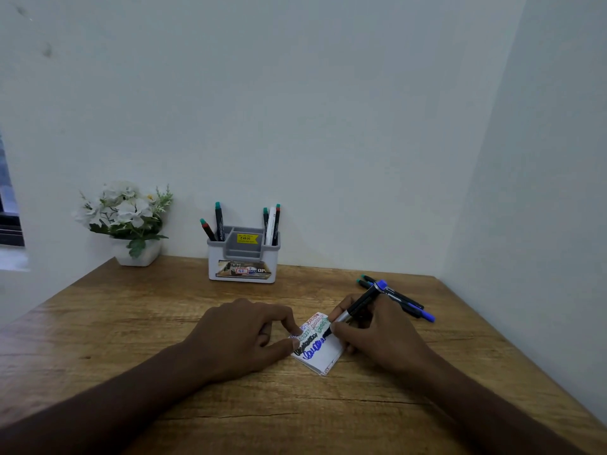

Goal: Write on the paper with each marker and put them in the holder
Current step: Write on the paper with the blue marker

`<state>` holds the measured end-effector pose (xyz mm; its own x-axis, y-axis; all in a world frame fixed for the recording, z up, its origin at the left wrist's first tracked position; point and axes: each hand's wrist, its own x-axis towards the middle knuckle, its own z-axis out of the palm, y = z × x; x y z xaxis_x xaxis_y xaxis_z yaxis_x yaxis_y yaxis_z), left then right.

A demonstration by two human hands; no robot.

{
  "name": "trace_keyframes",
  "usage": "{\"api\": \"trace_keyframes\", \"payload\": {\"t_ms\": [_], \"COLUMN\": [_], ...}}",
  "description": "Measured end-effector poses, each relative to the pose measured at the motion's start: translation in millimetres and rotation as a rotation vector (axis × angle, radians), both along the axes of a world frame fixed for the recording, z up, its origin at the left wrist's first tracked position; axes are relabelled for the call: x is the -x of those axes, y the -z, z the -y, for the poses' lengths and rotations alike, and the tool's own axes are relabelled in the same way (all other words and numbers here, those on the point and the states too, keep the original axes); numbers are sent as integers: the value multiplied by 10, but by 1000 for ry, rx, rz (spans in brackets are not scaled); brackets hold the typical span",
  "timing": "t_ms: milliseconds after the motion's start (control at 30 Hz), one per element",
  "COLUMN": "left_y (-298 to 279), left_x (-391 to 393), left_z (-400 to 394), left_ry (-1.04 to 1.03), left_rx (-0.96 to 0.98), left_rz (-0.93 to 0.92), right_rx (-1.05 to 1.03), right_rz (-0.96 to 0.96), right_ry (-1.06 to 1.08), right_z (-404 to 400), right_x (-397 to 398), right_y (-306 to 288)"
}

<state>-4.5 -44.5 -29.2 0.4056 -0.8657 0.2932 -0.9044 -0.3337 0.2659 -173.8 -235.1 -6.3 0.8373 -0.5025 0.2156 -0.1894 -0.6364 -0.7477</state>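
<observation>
On the wooden table point(164, 323) against the wall, the biggest task item is the white-and-grey holder point(243, 257), a rigid compartmented box that looks stable enough to take a marker dropped in from above; its left pocket holds two markers point(213, 226), its right pocket three more point(272, 224), and the middle sections look empty from here. Nearer, the small paper pad point(320, 346) is light and would slide easily, so the left hand point(243, 339) pins its left edge with fingertips and thumb. Spare markers point(399, 298) lie loose behind the right hand point(381, 336), which pinches the blue-capped marker point(358, 307) low on its barrel, tip on the paper at a blue scribble. Light, stiff and smooth, it is best gripped near the tip for writing, mid-barrel for carrying.
</observation>
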Motion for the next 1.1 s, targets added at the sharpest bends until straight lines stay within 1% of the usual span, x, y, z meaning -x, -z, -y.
{"api": "trace_keyframes", "payload": {"t_ms": [167,200,233,300,400,500,600,667,767,833,967,1100], "left_y": [-9,-11,-12,-23,-31,-50,-56,-43,-39,-39,-42,-51], "left_x": [16,20,28,65,72,58,85,114,117,100,125,141], "left_z": [6,6,3,-11,-32,-18,-15,-17,-9,-2,-4,-5], "left_ry": [3,5,11,24,41,87,131,154,170,168,167,165], "left_rx": [0,0,1,28,153,244,230,202,219,235,204,196], "left_rz": [9,15,31,61,8,-45,-69,-87,-135,-168,-172,-177], "right_rx": [-17,-82,-191,-384,-499,-651,-806,-797,-634,-544,-483,-375], "right_rz": [-19,21,96,285,495,590,592,541,489,481,441,364], "right_ry": [-19,-21,-8,40,50,20,-73,-168,-258,-236,-232,-224], "right_z": [10,8,5,32,119,153,62,-40,-150,-165,-193,-241], "right_x": [-6,-11,-17,-29,-43,-23,-12,3,21,14,7,13], "right_y": [6,15,22,12,-40,-69,-96,-102,-52,-12,11,16]}}
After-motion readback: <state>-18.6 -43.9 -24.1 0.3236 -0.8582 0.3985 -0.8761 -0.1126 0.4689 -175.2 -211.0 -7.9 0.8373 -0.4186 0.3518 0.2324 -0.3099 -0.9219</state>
